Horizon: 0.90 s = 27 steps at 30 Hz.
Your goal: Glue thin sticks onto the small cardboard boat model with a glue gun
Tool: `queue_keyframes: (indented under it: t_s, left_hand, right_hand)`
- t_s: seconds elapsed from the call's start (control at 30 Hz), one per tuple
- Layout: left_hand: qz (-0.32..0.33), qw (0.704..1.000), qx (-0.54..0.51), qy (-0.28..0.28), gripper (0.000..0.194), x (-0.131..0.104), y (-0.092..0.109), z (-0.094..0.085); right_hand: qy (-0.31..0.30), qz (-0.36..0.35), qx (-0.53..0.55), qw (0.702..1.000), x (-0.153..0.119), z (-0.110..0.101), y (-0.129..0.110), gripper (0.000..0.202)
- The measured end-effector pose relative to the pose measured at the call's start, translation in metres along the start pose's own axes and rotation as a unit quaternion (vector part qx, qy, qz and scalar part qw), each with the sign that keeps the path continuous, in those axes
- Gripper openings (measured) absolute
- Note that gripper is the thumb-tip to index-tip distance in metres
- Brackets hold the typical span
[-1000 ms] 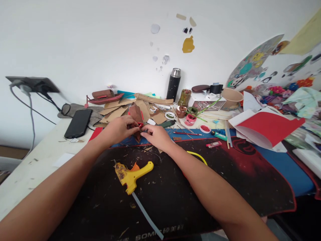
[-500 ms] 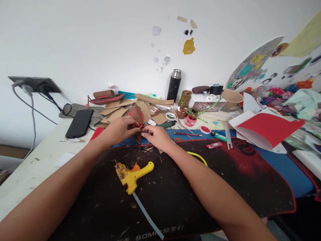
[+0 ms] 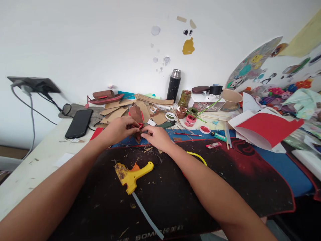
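A small brown cardboard model with red edging (image 3: 136, 114) is gripped at its near part by the curled, pinched left hand (image 3: 122, 129), its far end standing out beyond the fingertips. Its right side is met by the bent fingers of the right hand (image 3: 155, 136); whether anything is pinched there cannot be told.

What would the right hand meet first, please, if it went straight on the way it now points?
The right hand would probably meet the small brown model right at its fingers first, then the left hand; exact depth is hard to judge.
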<state>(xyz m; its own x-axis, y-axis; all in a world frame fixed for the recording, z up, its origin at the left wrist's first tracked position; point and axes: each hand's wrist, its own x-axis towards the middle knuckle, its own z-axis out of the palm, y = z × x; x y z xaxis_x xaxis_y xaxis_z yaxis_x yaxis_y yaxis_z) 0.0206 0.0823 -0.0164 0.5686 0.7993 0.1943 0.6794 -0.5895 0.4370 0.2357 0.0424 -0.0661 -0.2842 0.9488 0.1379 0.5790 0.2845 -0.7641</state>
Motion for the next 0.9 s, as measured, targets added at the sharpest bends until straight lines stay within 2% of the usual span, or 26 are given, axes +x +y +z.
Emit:
queue_keyframes:
  t_s: [0.2, 0.37, 0.47, 0.63, 0.73, 0.9]
  left_hand:
    - [-0.016, 1.0, -0.005, -0.007, 0.027, 0.001, 0.001, -0.001]
    - [-0.035, 0.998, -0.041, -0.038, 0.033, -0.002, -0.001, -0.012]
    - [-0.05, 0.997, -0.05, -0.018, 0.038, -0.005, -0.002, -0.024]
    - [-0.073, 0.997, 0.016, 0.014, 0.036, -0.009, -0.005, -0.039]
    - [-0.08, 0.997, 0.014, 0.007, 0.039, -0.013, -0.008, -0.036]
    - [-0.08, 0.997, -0.013, -0.005, 0.036, -0.022, -0.007, -0.02]
  right_hand:
    - [0.003, -0.001, -0.002, 1.0, 0.001, 0.0, 0.0, 0.015]
    - [0.008, -0.002, -0.007, 1.0, 0.001, 0.001, 0.0, 0.015]
    - [0.01, -0.004, -0.01, 1.0, 0.001, 0.002, 0.001, 0.016]
    - [0.007, -0.007, -0.01, 1.0, 0.001, 0.002, 0.002, 0.017]
    - [0.005, -0.01, -0.008, 1.0, 0.0, 0.001, 0.002, 0.018]
    - [0.001, -0.001, 0.013, 1.0, -0.001, 0.001, 0.002, 0.016]
